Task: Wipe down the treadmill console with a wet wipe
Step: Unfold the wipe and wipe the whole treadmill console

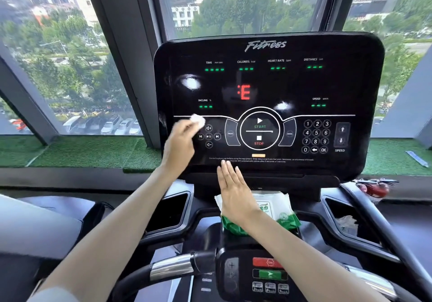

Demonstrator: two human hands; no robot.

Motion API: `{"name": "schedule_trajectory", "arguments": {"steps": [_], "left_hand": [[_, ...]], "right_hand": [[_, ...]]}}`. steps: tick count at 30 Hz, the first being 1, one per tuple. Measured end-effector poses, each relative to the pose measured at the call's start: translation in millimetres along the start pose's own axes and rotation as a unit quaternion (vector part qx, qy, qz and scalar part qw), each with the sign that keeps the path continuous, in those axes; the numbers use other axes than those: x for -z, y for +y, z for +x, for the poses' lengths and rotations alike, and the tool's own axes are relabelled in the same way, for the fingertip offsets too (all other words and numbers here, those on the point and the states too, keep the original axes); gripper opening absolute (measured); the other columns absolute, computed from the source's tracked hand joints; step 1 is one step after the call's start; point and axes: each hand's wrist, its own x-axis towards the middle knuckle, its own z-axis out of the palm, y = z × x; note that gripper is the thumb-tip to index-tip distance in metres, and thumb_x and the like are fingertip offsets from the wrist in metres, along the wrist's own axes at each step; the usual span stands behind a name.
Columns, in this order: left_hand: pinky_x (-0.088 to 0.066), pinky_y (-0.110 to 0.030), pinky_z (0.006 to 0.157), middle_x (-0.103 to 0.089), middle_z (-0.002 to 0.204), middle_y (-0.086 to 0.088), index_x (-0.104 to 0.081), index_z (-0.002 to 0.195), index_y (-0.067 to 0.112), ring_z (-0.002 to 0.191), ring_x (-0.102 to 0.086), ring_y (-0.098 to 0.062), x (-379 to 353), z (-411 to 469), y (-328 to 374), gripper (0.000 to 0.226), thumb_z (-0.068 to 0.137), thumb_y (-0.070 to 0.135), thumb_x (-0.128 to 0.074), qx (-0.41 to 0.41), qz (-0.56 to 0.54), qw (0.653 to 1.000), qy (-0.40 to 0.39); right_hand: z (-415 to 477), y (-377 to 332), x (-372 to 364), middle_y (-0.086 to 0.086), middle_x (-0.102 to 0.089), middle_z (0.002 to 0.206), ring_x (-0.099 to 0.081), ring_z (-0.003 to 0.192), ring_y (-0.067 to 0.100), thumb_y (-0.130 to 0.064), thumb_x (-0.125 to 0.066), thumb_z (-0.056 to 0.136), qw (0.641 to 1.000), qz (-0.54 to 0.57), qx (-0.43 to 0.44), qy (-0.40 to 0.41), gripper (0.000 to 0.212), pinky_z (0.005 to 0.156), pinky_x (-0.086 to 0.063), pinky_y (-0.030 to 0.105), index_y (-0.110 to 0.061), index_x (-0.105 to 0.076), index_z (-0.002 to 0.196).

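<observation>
The black treadmill console [350, 86] fills the middle of the view, lit with green dashes and a red "E". My left hand [181, 143] holds a small crumpled white wet wipe [197, 120] against the console's lower left, beside the volume and media buttons. My right hand [233, 191] is flat with straight fingers, hovering over or resting on the green and white wet wipe pack [284, 210] below the console; its fingertips reach the console's bottom edge.
Recessed cup holders sit at left [170, 210] and right [346, 219] of the pack. A lower control panel [268, 276] with red and green buttons lies between chrome handlebars [173, 266]. Windows stand behind, and a red fire extinguisher [376, 189] lies at right.
</observation>
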Motion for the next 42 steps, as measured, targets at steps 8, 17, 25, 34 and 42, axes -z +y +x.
{"name": "schedule_trajectory", "arguments": {"steps": [8, 17, 25, 34, 42], "left_hand": [[-0.049, -0.030, 0.084, -0.055, 0.111, -0.001, -0.063, 0.115, 0.011, 0.102, -0.053, -0.016, -4.5, -12.1, 15.5, 0.046, 0.079, -0.014, -0.049, -0.079, -0.023, 0.992, -0.093], [-0.040, -0.016, 0.087, -0.053, 0.113, 0.001, -0.061, 0.119, 0.014, 0.104, -0.047, -0.011, -21.8, -15.2, 38.3, 0.051, 0.078, -0.014, -0.051, -0.072, -0.042, 0.988, -0.127], [-0.048, -0.025, 0.080, -0.052, 0.105, -0.010, -0.061, 0.118, 0.005, 0.088, -0.052, -0.017, -6.0, 35.9, 25.6, 0.043, 0.082, -0.014, -0.049, 0.078, -0.059, 0.992, 0.074], [-0.044, -0.020, 0.071, -0.058, 0.090, -0.004, -0.064, 0.115, 0.011, 0.073, -0.050, -0.001, -14.8, -6.8, 68.9, 0.036, 0.085, -0.006, -0.055, 0.084, -0.252, 0.955, -0.128], [-0.053, -0.034, 0.076, -0.064, 0.090, -0.007, -0.059, 0.118, 0.015, 0.083, -0.063, -0.019, -5.3, 11.2, 118.3, 0.049, 0.081, -0.016, -0.053, 0.307, -0.572, 0.715, -0.259]], "right_hand": [[-0.9, 1.3, -2.3, 0.025, 0.013, 0.152, 0.015, 0.141, 0.034, -0.019, -0.031, 0.090, 1.000, -0.008, 0.008, 0.013, 0.071, 0.114, 0.010, 0.045, 0.006, 0.010, 0.143], [-2.4, 4.5, -5.1, 0.024, 0.016, 0.152, 0.018, 0.141, 0.033, -0.014, -0.033, 0.087, 1.000, 0.003, 0.027, 0.013, 0.073, 0.115, 0.012, 0.043, 0.005, 0.010, 0.143], [-18.9, 30.1, -20.9, 0.027, -0.035, 0.143, -0.032, 0.135, 0.035, -0.008, -0.059, 0.065, 0.998, 0.013, 0.000, 0.055, 0.077, 0.109, -0.031, 0.044, 0.007, -0.036, 0.137], [-13.7, 50.9, 19.4, 0.010, -0.064, 0.120, -0.062, 0.105, 0.024, 0.000, -0.051, 0.082, 0.901, 0.340, -0.174, 0.206, 0.039, 0.090, -0.050, 0.034, -0.006, -0.061, 0.119], [-12.0, 97.2, 68.6, 0.016, -0.068, 0.106, -0.065, 0.096, 0.027, -0.009, -0.058, 0.087, 0.502, 0.825, -0.242, 0.095, 0.035, 0.088, -0.052, 0.040, -0.012, -0.057, 0.121]]}}
